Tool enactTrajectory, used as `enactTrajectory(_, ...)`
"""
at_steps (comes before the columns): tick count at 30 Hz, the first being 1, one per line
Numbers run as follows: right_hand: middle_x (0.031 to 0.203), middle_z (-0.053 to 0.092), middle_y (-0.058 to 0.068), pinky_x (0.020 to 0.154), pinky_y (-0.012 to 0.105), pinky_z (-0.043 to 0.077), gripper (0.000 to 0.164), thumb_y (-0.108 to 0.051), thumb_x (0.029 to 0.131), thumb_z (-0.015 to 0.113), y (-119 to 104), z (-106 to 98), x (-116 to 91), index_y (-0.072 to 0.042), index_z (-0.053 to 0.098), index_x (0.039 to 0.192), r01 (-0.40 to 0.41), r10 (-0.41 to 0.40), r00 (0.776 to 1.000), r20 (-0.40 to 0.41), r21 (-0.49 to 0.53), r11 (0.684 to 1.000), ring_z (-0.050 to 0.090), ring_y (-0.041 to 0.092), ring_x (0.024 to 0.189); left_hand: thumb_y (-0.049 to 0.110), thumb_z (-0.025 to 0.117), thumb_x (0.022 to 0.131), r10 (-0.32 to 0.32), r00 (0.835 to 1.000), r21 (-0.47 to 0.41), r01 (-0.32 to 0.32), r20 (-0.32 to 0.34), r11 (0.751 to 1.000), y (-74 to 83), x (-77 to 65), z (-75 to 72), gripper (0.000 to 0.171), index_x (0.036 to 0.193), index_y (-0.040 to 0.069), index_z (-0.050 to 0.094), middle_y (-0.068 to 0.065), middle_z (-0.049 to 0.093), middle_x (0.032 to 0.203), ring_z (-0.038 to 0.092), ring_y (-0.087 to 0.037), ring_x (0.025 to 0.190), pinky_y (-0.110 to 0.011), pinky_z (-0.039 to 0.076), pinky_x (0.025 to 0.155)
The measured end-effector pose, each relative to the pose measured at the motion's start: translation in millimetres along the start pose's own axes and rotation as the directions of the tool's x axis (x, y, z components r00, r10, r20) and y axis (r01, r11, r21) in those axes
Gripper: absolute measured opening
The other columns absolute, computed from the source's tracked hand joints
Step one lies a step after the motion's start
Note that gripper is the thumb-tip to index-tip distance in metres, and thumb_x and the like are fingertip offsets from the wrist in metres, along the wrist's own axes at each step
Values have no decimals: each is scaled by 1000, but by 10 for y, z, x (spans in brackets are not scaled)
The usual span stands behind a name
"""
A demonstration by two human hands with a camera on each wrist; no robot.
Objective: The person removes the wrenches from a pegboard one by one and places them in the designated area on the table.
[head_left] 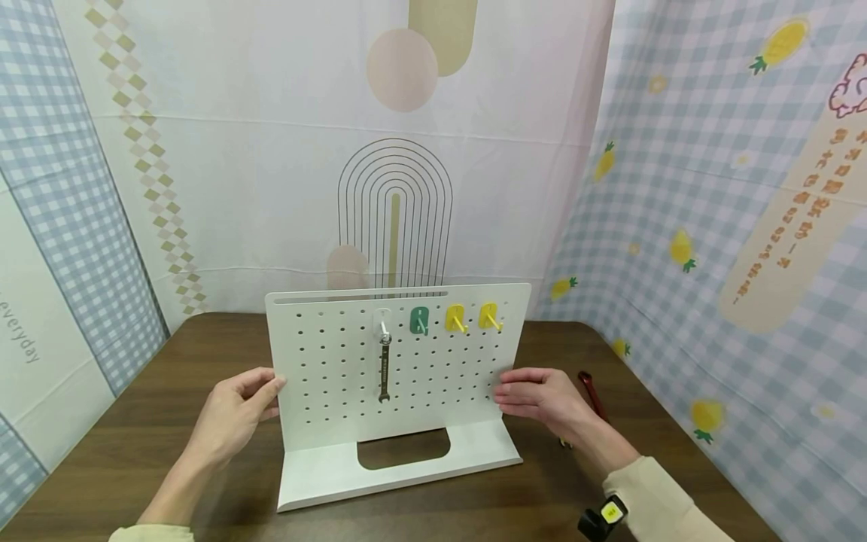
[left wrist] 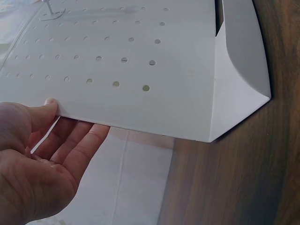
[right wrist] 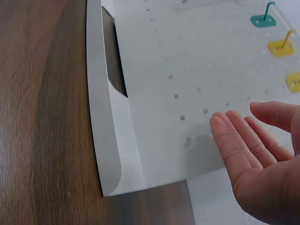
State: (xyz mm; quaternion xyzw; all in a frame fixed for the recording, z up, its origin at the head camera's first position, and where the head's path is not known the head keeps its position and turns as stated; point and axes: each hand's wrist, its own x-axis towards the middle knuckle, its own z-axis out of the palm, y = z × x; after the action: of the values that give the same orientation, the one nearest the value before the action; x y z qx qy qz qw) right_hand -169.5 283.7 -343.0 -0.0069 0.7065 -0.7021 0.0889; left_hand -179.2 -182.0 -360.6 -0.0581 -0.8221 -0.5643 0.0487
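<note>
A white pegboard stand (head_left: 433, 412) stands upright on the table. My left hand (head_left: 226, 418) grips its left edge, the thumb on the front face and the fingers behind, as the left wrist view (left wrist: 42, 159) shows. By the right edge, my right hand (head_left: 542, 399) has its fingers extended close over the front face; whether they touch it I cannot tell. From a white hook (head_left: 382, 322) hangs a metal combination wrench (head_left: 384, 369). To its right sit a green hook (head_left: 419, 321) and two yellow hooks, one nearer (head_left: 455, 318) and one farther right (head_left: 490, 316).
A red-handled tool (head_left: 591, 391) lies on the brown wooden table (head_left: 156, 384), right of the board and partly behind my right forearm. Under that forearm a small shiny end of something (head_left: 565, 444) peeks out. Patterned curtains (head_left: 271, 188) surround the table's back and sides.
</note>
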Motion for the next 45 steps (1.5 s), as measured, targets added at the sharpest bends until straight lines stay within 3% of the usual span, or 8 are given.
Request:
enactTrajectory(7,122,74,25,97,41,65,48,-2,97,73,-53,136,-3,19,55,136,26,-24,998,54,-35,999,77,23,104,18,62,109,4,1000,-1,-4,-2,1000,-5,-4,-2,32,127,-7,68,-17,71,116,67,1,91,-20,65,83)
enactTrajectory(19,120,75,23,97,39,65,45,1,96,73,-82,323,42,18,56,135,32,-33,995,93,12,999,77,22,104,17,61,109,9,1000,-4,-9,3,1000,-10,0,3,32,128,-8,68,-19,72,118,67,3,91,-21,66,84)
enactTrajectory(26,113,78,15,97,39,65,42,5,95,73,-90,455,112,16,59,133,36,-41,993,107,51,998,77,21,104,17,60,110,11,1000,-16,-11,8,1000,-5,3,3,34,130,-9,66,-22,71,123,68,5,92,-22,66,85)
enactTrajectory(45,121,76,18,102,40,63,43,7,96,70,-224,815,227,13,58,136,42,-52,981,188,59,997,76,23,109,15,61,109,10,1000,-2,-10,-8,1000,7,6,1,29,125,-8,68,-17,72,112,68,0,88,-18,65,82)
